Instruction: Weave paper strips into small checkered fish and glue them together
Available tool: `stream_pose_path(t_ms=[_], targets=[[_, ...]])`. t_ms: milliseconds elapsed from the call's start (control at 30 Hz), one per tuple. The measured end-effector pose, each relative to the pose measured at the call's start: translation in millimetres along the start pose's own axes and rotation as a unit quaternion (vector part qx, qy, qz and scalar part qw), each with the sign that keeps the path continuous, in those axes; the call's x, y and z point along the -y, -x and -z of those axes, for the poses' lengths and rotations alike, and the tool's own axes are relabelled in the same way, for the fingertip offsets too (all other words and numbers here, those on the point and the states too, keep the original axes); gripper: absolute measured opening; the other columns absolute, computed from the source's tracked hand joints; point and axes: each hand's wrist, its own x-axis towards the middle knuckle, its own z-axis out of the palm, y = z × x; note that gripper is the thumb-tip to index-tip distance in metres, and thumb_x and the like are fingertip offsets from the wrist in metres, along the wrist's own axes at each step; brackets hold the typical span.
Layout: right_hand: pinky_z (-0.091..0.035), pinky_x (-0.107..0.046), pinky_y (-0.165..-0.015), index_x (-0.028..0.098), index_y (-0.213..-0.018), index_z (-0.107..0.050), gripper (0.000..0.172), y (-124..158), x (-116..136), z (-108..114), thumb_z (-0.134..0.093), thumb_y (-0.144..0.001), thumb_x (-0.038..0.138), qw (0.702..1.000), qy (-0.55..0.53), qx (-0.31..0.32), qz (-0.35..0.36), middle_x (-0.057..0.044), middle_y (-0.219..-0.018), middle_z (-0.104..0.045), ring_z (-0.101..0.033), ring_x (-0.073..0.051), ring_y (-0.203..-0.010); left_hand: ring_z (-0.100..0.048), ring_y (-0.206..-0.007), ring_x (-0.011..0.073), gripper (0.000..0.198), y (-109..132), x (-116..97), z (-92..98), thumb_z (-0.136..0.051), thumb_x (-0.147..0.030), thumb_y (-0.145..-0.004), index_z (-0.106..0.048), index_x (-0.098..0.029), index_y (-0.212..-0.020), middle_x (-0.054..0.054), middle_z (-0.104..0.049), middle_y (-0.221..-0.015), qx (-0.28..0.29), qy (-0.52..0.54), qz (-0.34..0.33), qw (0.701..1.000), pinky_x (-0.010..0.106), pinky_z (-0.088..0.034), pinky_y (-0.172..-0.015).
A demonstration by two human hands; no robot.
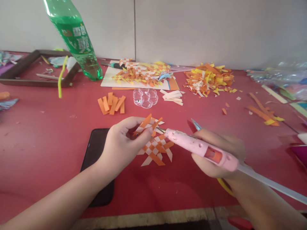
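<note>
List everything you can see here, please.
Table: 1, red, across view
Glue gun: 1, pink, in right hand
Glue stick: 1, translucent, gun's rear
Woven paper: count unclear, orange, white, in and below left hand
Blade: 1, bluish, by right hand
Phone: 1, black, by left hand
Short strips: several, orange, beyond left hand
Flower-shaped tray: 1, clear, middle
Pale strips: several, cream, right of tray
Woven pile: many, orange, yellow, white, on white sheet
Cuttings: many, orange, yellow, back right
Bottle: 1, green, back left
Frame: 1, brown, back left
Bent strip: 1, yellow, over frame
Loose strips: several, orange, yellow, right
Plastic: uncounted, clear, far right
Wall: 1, whitish, behind
Left hand: 1, bare, left
Right hand: 1, bare, right
</note>
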Motion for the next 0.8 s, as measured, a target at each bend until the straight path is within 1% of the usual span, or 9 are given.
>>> stream_pose_path(t_ms=[167,367,500,700,800], targets=[[-0.033,-0.024,-0.042,0.024,-0.069,-0.045,0.015,0.9,-0.6,-0.4,-0.054,-0.071,0.013,1.0,-0.005,-0.013,-0.006,0.007,-0.053,-0.039,-0.033,-0.009,-0.042,-0.07,-0.074,0.0184,0.016,0.7,-0.6,0.1,-0.068,-0.031,-0.083,-0.073,-0.019,-0.092,0.003,-0.076,-0.082,-0.002,0.007,-0.005,1.0,0.025,-0.054,-0.063],[-0.034,-0.025,-0.043,0.024,-0.069,-0.046,0.012,1.2,0.5,1.4,-0.053,-0.071,0.014,1.0,0.009,0.001,-0.001,0.006,-0.053,-0.044,-0.036,-0.01,-0.044,-0.07,-0.073,0.0172,0.014,-0.8,-2.1,-0.3,-0.068,-0.029,-0.082,-0.073,-0.02,-0.092,0.002,-0.076,-0.081,0.004,-0.007,-0.001,1.0,0.024,-0.053,-0.062],[-0.034,-0.024,-0.044,0.025,-0.07,-0.046,0.012,0.9,0.5,1.7,-0.052,-0.071,0.014,1.0,0.017,0.001,-0.001,0.007,-0.054,-0.042,-0.035,-0.01,-0.044,-0.069,-0.071,0.016,0.011,-0.8,-2.3,-0.4,-0.068,-0.027,-0.081,-0.073,-0.021,-0.089,0.0,-0.075,-0.077,-0.001,-0.018,0.001,1.0,0.022,-0.051,-0.06],[-0.034,-0.024,-0.044,0.025,-0.071,-0.047,0.012,0.2,1.2,1.4,-0.053,-0.072,0.015,1.0,0.015,0.007,-0.003,0.007,-0.055,-0.042,-0.035,-0.01,-0.045,-0.07,-0.075,0.0182,0.011,0.2,-3.4,-0.9,-0.068,-0.027,-0.081,-0.072,-0.02,-0.089,0.002,-0.075,-0.081,0.002,-0.021,0.002,1.0,0.026,-0.053,-0.066],[-0.033,-0.024,-0.044,0.024,-0.07,-0.046,0.012,-0.1,2.0,1.1,-0.053,-0.072,0.015,1.0,0.01,0.007,-0.006,0.007,-0.055,-0.04,-0.032,-0.01,-0.045,-0.07,-0.076,0.0194,0.012,-0.4,-3.4,-1.2,-0.067,-0.027,-0.08,-0.072,-0.02,-0.089,0.003,-0.075,-0.083,-0.002,-0.027,-0.003,1.0,0.027,-0.053,-0.066]])
